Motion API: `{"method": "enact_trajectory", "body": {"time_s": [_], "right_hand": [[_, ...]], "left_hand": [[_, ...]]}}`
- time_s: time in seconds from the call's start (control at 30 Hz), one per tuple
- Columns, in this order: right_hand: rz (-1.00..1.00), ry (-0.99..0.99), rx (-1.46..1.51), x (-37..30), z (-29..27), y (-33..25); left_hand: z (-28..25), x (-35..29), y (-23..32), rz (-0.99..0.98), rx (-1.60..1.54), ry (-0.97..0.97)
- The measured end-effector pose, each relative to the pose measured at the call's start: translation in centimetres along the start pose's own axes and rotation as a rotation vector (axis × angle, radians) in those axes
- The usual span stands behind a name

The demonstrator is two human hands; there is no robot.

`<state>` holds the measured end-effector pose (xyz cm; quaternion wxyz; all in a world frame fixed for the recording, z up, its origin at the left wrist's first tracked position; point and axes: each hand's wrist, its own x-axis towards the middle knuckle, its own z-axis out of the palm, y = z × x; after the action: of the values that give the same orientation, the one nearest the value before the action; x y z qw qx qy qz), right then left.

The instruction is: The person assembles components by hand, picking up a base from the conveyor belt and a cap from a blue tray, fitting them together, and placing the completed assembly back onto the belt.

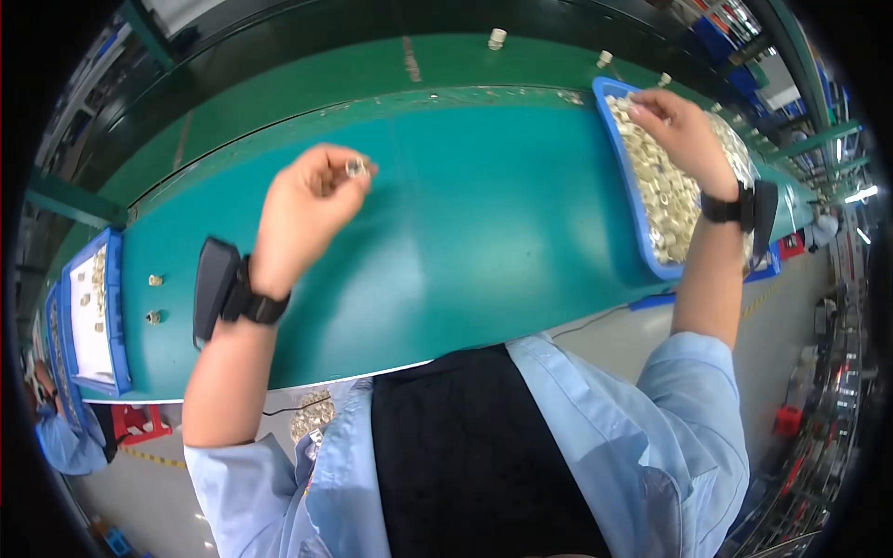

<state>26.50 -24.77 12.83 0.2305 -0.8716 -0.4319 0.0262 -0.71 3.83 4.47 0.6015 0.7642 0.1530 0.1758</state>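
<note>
My left hand (307,205) is raised over the green table mat (465,214), left of its middle. Thumb and fingers pinch a small metallic ring-shaped fitting (355,168). On the right, my right hand (686,135) is above the far part of a blue bin (635,200) heaped with small cream-coloured fittings (662,191). Its thumb and forefinger are drawn together at the tips, low over the pieces. Whatever lies between those fingertips blends with the fittings behind and cannot be made out.
Two small fittings (154,280) stand at the mat's left, beside a blue tray (115,316) with a white lining and more pieces. Beyond the mat runs a green conveyor belt (316,74) carrying a few spaced pale fittings (497,38). A co-worker's blue sleeve (74,442) shows far left.
</note>
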Motion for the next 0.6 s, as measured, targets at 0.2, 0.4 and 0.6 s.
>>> {"method": "enact_trajectory", "body": {"time_s": [0.2, 0.4, 0.6], "right_hand": [[0.352, -0.014, -0.195, -9.9, 2.6, 6.0], [0.373, 0.159, -0.087, -10.9, 5.1, 7.6], [0.52, 0.22, -0.082, -9.6, 4.3, 4.8]], "left_hand": [[3.7, -5.8, -0.9, -0.106, -0.28, -0.118], [5.4, -7.7, -2.4, -0.1, -0.238, -0.09], [6.2, -8.1, -2.0, -0.022, -0.148, -0.004]]}}
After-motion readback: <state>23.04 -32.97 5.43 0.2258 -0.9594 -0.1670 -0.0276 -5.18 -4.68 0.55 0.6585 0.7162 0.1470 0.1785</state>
